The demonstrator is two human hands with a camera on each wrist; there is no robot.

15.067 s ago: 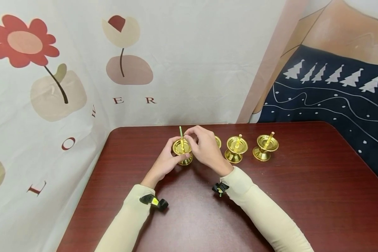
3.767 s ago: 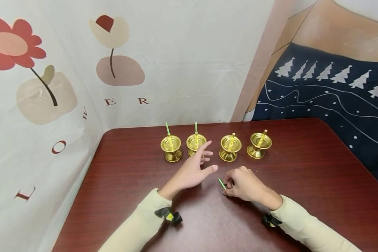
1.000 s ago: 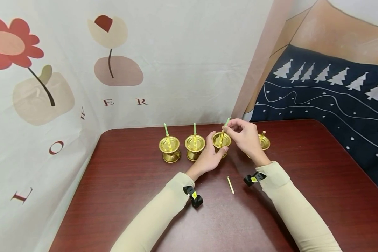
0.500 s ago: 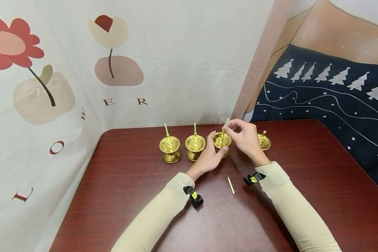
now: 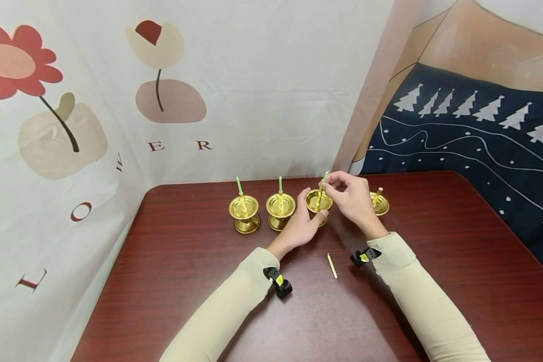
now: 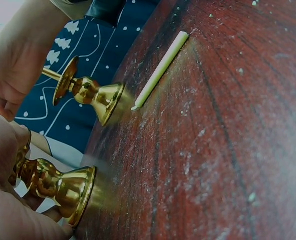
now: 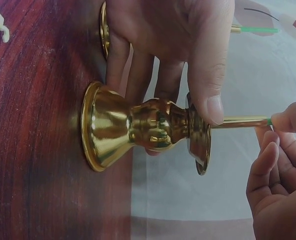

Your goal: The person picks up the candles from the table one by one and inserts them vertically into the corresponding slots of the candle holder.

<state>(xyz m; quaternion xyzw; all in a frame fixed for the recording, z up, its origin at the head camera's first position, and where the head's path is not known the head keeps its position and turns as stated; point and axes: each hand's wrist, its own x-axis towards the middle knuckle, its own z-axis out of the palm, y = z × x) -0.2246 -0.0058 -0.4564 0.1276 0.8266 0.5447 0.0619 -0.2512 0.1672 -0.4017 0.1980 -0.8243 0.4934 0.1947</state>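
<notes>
My left hand (image 5: 298,223) holds the third gold candle holder (image 7: 112,131) from the left, thumb on its dish rim and fingers behind the stem. The base of this holder stands on the table. With thumb and fingertips, my right hand (image 5: 354,198) pinches a slim green candle (image 5: 326,176) right at the top of the holder's upright tube (image 7: 240,122). The candle's lower end is hidden by the fingers and tube. Two more holders, the leftmost (image 5: 244,207) and the one beside it (image 5: 280,205), each bear an upright green candle.
A fourth candle holder (image 6: 95,95), without a candle, stands to the right, partly behind my right hand in the head view. One loose pale green candle (image 5: 332,265) lies on the dark red table (image 5: 199,281) in front. A printed cloth (image 5: 271,90) hangs behind.
Earlier my hands were at the leftmost holder, then the right hand was at the candles on the table. A green candle has since come to the third holder; both hands barely move over the last second.
</notes>
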